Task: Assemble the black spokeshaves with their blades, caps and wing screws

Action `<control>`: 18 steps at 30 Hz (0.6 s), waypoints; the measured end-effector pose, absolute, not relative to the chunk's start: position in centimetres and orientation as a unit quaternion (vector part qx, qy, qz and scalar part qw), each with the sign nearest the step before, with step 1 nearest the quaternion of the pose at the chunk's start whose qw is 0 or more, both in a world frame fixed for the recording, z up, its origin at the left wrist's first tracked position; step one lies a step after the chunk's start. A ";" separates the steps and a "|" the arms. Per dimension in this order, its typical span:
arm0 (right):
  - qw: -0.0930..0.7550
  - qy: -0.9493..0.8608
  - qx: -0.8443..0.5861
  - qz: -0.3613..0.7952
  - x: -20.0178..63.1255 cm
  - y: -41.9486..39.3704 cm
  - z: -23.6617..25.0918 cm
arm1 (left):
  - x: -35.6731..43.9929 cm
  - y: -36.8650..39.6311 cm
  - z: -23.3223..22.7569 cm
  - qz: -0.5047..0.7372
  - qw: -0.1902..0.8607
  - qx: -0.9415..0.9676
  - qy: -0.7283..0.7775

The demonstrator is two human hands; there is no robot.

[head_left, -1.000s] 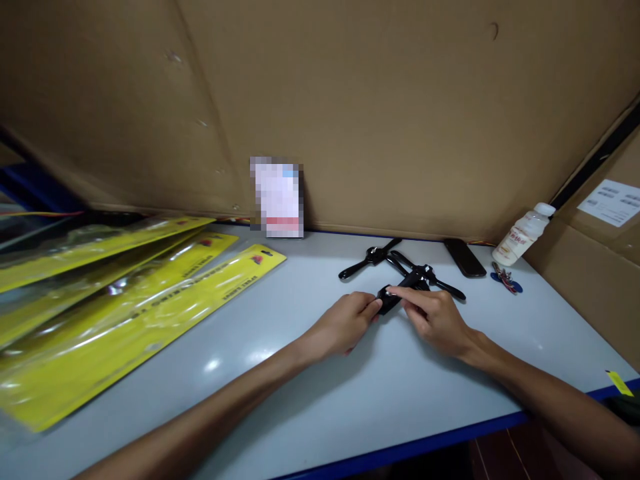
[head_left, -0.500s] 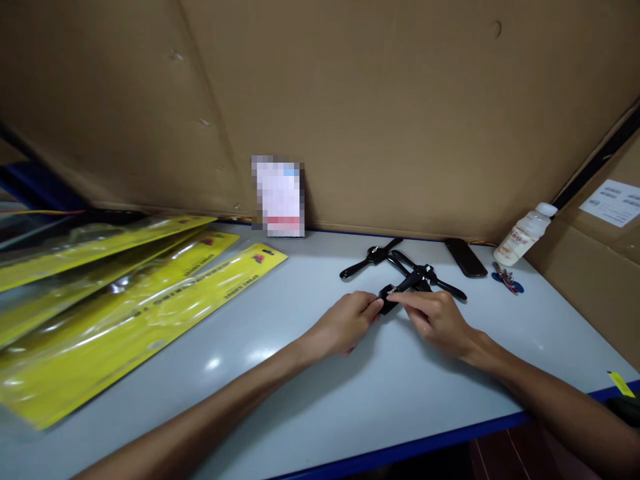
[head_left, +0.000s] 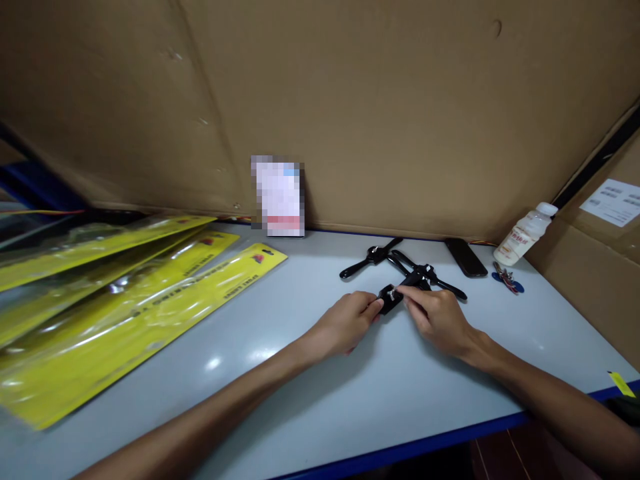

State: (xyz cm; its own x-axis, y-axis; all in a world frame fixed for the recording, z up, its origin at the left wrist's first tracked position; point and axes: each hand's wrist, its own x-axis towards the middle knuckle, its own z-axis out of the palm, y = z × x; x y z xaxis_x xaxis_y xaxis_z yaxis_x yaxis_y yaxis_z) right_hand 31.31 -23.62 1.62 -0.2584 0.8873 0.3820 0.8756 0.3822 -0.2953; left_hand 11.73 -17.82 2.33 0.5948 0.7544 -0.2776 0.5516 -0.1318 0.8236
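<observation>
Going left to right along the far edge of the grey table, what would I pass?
Yellow plastic-wrapped packages → blurred white card leaning on the cardboard → black plastic clamps → flat black phone-like device → small bunch of keys → white drink bottle.

Two bare forearms are seen, each ending in a bare hand: the left hand [head_left: 345, 328] and the right hand [head_left: 436, 318]. No sleeve is seen on either forearm as far as the lower edge of the view. Slender fingers [head_left: 369, 311] and short, unpainted nails are shown.
</observation>
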 end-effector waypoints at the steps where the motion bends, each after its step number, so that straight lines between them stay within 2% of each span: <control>1: 0.248 -0.792 -0.558 0.014 31.3 -23.6 1.6 | 11.8 -17.8 2.3 0.104 0.492 0.745 0.438; 9: 0.301 -0.831 -0.466 0.047 31.5 -23.6 1.4 | 11.7 -17.9 2.0 0.116 0.491 0.748 0.432; 14: 0.285 -0.828 -0.478 0.070 31.5 -23.6 1.6 | 11.7 -17.9 2.5 0.093 0.475 0.758 0.438; 18: 0.311 -0.794 -0.502 0.144 30.7 -23.7 2.1 | 11.8 -18.2 2.4 0.109 0.394 0.807 0.426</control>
State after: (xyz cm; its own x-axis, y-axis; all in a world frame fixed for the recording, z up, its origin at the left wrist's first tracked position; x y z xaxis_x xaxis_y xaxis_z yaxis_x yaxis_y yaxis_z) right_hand 30.72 -23.74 2.05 -0.3024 0.8868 0.3495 0.7076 0.4545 -0.5410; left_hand 11.77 -18.22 2.38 0.6133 0.7734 -0.1603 0.6016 -0.3259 0.7293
